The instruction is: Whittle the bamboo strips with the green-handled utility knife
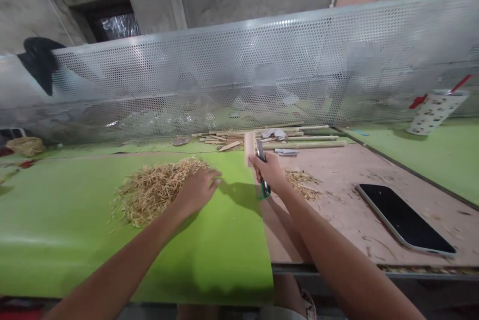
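Note:
My right hand (272, 173) is closed round a box cutter (261, 151), its metal end pointing away from me and a green loop at its near end. Just left of the fingertips is a pale flat strip of wood (249, 146); whether the hand also grips it I cannot tell. My left hand (200, 188) rests at the right edge of a heap of straw-like shreds (155, 193), its fingers apart and reaching to the right. The heap lies on a green mat (224, 240).
Behind the hands lie several thin wooden sticks (318, 144) and grey scraps (275, 133). More shreds (301, 184) and a phone (404, 218) are on the pinkish board at right. A patterned cup (436, 113) stands far right. A perforated metal screen (224, 66) bounds the back.

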Demonstrator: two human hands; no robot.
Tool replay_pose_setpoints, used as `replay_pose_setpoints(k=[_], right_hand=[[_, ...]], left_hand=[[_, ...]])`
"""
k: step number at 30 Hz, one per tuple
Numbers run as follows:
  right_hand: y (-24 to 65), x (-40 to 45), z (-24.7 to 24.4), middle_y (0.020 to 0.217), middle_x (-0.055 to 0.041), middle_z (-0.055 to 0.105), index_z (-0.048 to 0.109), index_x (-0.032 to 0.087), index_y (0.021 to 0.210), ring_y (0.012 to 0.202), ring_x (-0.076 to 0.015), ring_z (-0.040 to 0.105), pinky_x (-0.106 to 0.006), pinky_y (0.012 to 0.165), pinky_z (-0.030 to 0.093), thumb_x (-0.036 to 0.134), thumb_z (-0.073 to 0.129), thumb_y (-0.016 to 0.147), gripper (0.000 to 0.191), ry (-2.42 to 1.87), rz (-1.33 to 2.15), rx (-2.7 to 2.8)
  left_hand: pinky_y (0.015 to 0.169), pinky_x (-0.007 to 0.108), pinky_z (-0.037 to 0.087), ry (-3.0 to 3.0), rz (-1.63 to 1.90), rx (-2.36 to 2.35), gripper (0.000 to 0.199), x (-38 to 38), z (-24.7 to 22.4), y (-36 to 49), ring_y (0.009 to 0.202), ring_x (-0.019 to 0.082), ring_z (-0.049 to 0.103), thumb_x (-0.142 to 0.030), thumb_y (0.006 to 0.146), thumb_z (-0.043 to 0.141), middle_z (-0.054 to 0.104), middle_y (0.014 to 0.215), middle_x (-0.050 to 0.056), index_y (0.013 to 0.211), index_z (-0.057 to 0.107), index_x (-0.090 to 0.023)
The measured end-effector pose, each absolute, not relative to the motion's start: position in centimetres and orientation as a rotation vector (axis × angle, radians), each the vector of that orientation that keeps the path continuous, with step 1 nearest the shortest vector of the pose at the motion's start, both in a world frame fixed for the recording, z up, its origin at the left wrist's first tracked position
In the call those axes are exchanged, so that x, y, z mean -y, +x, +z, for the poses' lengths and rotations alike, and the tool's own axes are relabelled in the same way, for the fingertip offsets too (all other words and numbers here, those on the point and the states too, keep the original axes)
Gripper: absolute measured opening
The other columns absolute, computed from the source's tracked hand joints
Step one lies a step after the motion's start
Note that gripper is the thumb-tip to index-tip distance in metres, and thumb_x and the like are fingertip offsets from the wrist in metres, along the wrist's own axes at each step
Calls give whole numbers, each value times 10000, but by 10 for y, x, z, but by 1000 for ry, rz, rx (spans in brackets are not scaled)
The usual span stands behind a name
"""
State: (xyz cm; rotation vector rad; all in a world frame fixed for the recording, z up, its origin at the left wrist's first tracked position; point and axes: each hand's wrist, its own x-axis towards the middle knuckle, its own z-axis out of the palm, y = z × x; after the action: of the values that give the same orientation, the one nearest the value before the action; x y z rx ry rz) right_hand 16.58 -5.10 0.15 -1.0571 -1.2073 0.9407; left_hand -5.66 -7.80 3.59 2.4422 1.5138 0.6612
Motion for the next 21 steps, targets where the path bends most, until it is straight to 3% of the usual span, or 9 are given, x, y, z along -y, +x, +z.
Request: replay_pose_setpoints(k=[3, 5, 9, 13, 16, 21], right_hand=[[162, 54, 4, 374, 98, 388, 377, 242, 621, 282, -78, 367, -213, 293, 340, 453, 599, 741, 329, -990, 974, 1250], [159, 56, 6, 390, 101, 387, 380, 240, 632, 289, -79, 371, -213, 296, 339, 445, 595, 735, 314, -962, 996, 1279], [163, 51, 5, 441, 111, 390, 455, 230, 771, 307, -85, 357, -212, 316, 327, 389, 522, 763, 172, -938, 962, 1228], [180, 42, 3, 533, 78, 458, 495, 239, 942, 404, -112, 425, -220, 408, 349, 378, 427, 826, 192, -1060, 647, 1194], [188, 39, 3, 656, 10, 553, 550, 228, 998, 566, -153, 525, -247, 525, 386, 411, 372, 873, 284, -1150, 386, 1360], [184, 43, 4, 719, -36, 597, 592, 205, 963, 657, -188, 535, -264, 589, 356, 408, 361, 873, 321, -1249, 241, 1619]], left_hand=[[885, 435, 506, 2011, 965, -1342, 401, 67, 48, -20, 1021, 237, 621, -443, 833, 536, 655, 1150, 101, 1159, 622, -227], [699, 333, 558, 1730, 999, -1201, 441, 57, 47, 8, 917, 204, 643, -446, 793, 587, 642, 1140, 98, 1171, 584, -219], [507, 228, 516, 1502, 1051, -1023, 358, 32, 34, 41, 657, 123, 631, -355, 803, 572, 667, 996, 98, 1099, 545, -156], [441, 204, 408, 1973, 1004, -1149, 285, 13, 30, 22, 429, 61, 505, -351, 784, 570, 670, 810, 45, 980, 593, -145], [474, 213, 352, 2242, 999, -1281, 287, 9, 34, -3, 476, 89, 488, -415, 766, 579, 630, 648, 20, 820, 642, -140], [539, 222, 357, 2188, 1127, -1311, 336, 14, 31, -13, 590, 116, 501, -435, 788, 540, 637, 698, 34, 844, 669, -129]])
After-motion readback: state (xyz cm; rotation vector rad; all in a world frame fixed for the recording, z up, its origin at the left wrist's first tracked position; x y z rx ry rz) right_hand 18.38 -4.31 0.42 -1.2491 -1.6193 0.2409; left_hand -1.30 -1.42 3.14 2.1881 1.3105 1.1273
